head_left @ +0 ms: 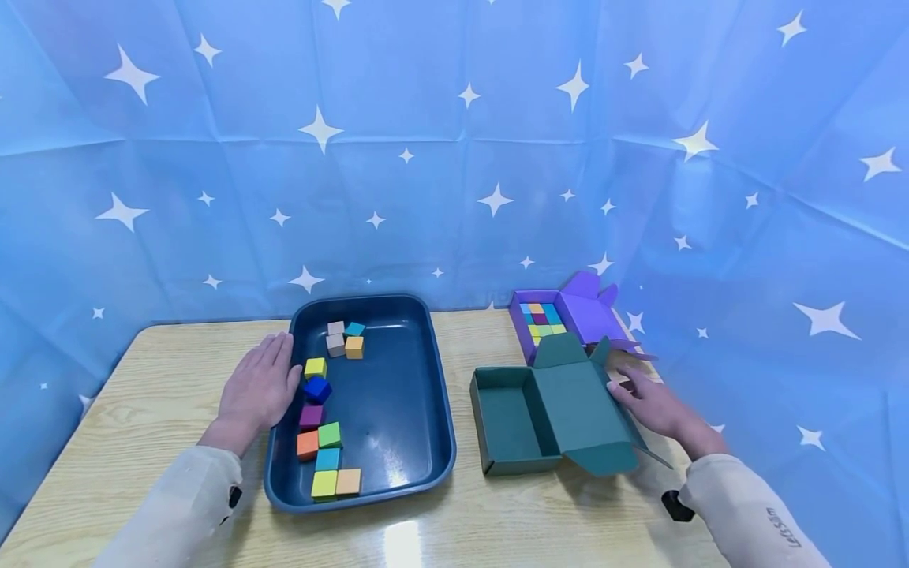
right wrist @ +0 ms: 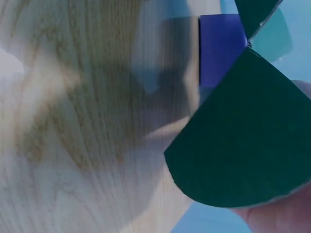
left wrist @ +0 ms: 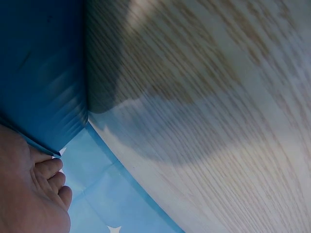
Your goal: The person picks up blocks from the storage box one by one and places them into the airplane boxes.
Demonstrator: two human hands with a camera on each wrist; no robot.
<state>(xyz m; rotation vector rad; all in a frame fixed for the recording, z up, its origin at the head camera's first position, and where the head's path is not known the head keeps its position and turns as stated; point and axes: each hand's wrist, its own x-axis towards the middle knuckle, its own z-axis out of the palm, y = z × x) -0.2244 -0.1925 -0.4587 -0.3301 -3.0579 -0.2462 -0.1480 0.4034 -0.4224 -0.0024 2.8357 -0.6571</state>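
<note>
My left hand (head_left: 259, 383) rests along the left rim of a dark blue tray (head_left: 443, 410), fingers fairly straight. In the left wrist view its fingers (left wrist: 56, 182) lie by the tray's upper edge. The tray holds several coloured cubes, among them a blue cube (head_left: 317, 390) and a purple cube (head_left: 311, 416). On the right, my right hand (head_left: 656, 406) pinches the lid edge of an opened green cardboard box (head_left: 507, 418), whose compartment looks bare. A green flap (right wrist: 243, 141) covers most of that hand in the right wrist view.
Behind the green box stands an open purple box (head_left: 521, 323) with several coloured cubes (head_left: 541, 319) packed inside. Its lid (head_left: 589, 315) spreads rightward. A blue star-patterned curtain (head_left: 454, 197) hangs behind and beside the wooden table (head_left: 163, 394).
</note>
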